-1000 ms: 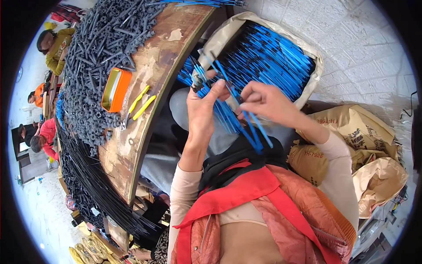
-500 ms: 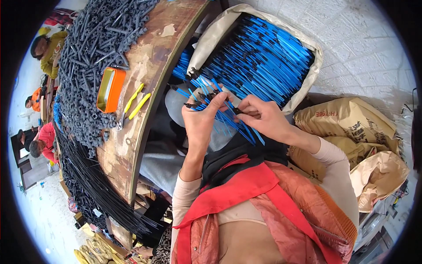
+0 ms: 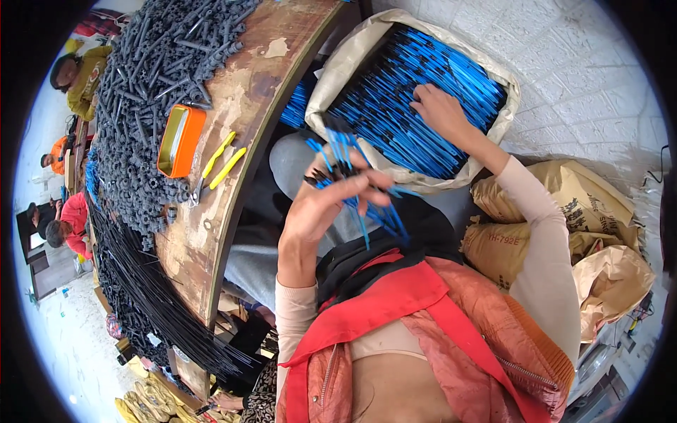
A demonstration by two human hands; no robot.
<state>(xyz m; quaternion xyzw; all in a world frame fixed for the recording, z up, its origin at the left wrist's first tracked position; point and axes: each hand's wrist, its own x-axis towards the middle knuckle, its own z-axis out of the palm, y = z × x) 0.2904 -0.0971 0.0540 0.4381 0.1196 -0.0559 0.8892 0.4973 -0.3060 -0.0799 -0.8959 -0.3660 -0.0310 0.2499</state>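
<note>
The person's left hand [image 3: 314, 204], near the middle of the frame, has its fingers bent around a loose bundle of thin blue rods [image 3: 381, 220] with black ends; the rods fan out above and below the grip, and some are blurred. The right hand [image 3: 448, 116], right of centre in the upper half, is over a pale open sack [image 3: 343, 65] at the upper middle, its fingers partly curled and at or just above the blue rods in the sack [image 3: 384, 130]; whether they pinch one cannot be told. Those rods lie densely packed, mostly slanting the same way, with black pieces among them. On the left, a worn wooden table [image 3: 243, 92] carries a large heap of grey parts [image 3: 141, 120], with an orange box [image 3: 187, 148] at its edge and yellow-handled pliers [image 3: 227, 168] just beside the box. Long black rods [image 3: 151, 282] spread along the lower left of the table. Brown paper sacks [image 3: 564, 187] stand at the right, and co-workers [image 3: 88, 88] sit along the far left edge.
</note>
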